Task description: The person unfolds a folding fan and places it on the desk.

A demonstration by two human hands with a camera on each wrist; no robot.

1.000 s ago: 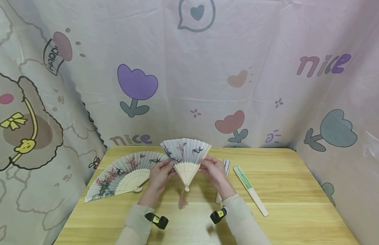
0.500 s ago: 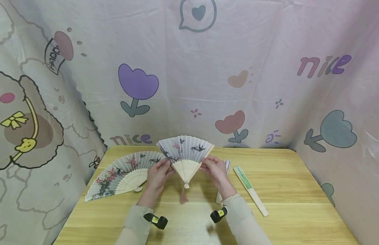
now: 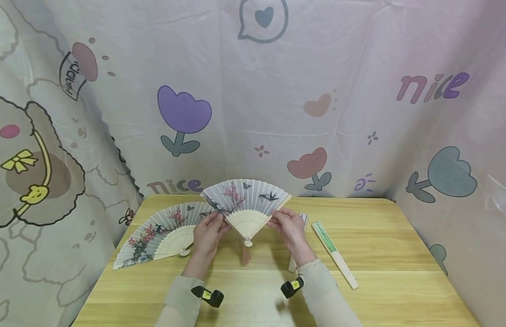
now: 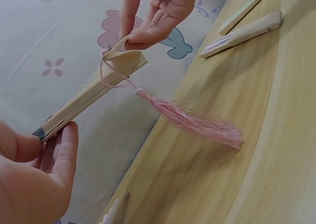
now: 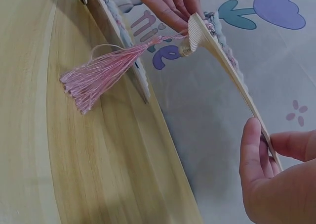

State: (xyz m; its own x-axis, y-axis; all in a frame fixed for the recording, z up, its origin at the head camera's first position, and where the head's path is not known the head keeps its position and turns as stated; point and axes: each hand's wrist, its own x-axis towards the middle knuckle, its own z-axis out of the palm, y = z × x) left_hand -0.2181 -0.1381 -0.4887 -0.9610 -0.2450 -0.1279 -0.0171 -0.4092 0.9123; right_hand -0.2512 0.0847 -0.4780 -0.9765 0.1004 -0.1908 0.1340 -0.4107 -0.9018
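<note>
Together, your left hand [image 3: 207,235] and right hand [image 3: 290,230] pinch opposite sides of a partly spread fan [image 3: 247,221], held above the table [image 3: 244,299] toward its far edge, pink tassel [image 3: 246,258] hanging below. A wide-spread fan [image 3: 177,240] lies by the left edge; a green-marked folded fan [image 3: 335,255] lies toward the right edge.

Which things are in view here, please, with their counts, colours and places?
Held fan: 1, pale grey and cream, centre
Tassel: 1, pink, hanging from held fan
Spread fan: 1, pale grey and cream, table's left
Green-marked fan: 1, cream, folded, table's right
Other folded fan: 1, mostly cream, left of that one
Table: 1, light wood, foreground
Printed cloth: count unclear, pale, behind table
Sleeves: 2, pale, lower foreground
Wrist cameras: 2, black, on sleeves
Left hand: 1, bare, held fan's left edge
Right hand: 1, bare, its right edge
</note>
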